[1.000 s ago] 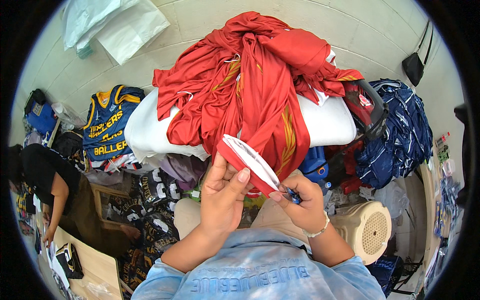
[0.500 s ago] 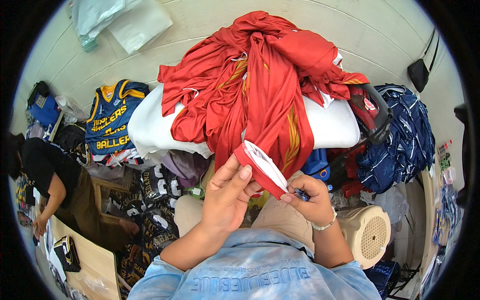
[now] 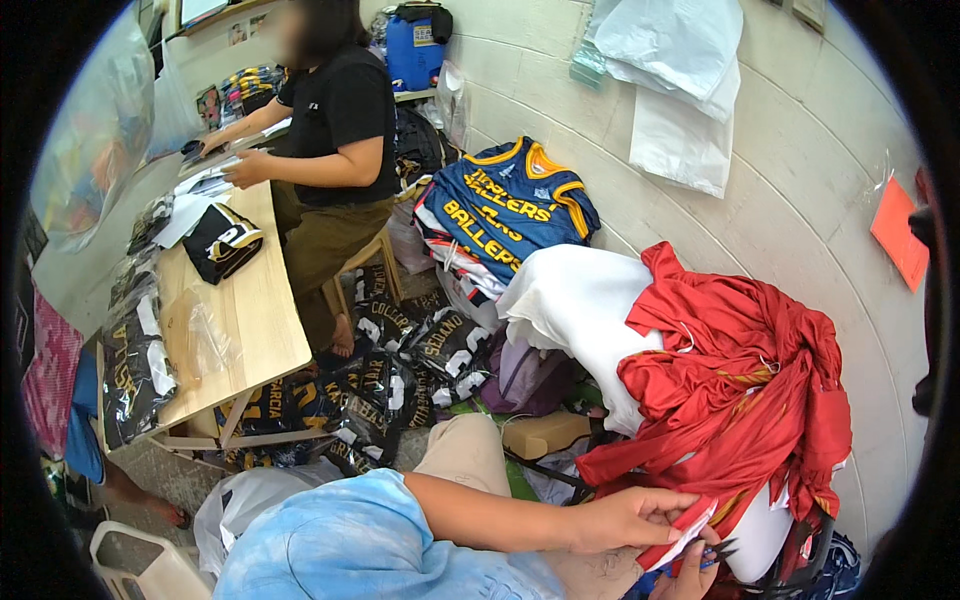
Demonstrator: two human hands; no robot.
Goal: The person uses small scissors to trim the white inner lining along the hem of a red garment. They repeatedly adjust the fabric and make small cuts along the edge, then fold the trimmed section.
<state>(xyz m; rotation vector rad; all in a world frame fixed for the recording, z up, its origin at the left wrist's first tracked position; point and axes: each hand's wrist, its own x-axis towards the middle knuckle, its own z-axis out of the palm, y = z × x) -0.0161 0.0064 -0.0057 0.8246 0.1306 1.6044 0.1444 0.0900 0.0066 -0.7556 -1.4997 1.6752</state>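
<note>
A heap of shiny red garments [image 3: 740,370] with gold stripes lies over a white padded surface [image 3: 570,300] on the right. One edge of this red fabric, white on its inner face, is pinched between the thumb and fingers of my left hand [image 3: 625,518]. Just below, at the lower edge, my right hand [image 3: 688,580] is closed around small blue-handled thread snips [image 3: 708,556]. Their dark blades point away from me, close beside the held fabric edge. Part of my right hand is cut off by the picture's rim.
At the left, a co-worker in a black shirt [image 3: 345,110] sits at a wooden table [image 3: 270,320], hands over papers. Bagged black garments [image 3: 440,345] cover the floor. Navy-and-yellow jerseys [image 3: 520,200] lie stacked by the wall. A cardboard box [image 3: 545,434] and a plastic stool [image 3: 150,560] are near me.
My view has swung left, so the red heap and my hands now sit at the lower right. The co-worker and table show more fully. The fabric edge and snips stay in my hands.
</note>
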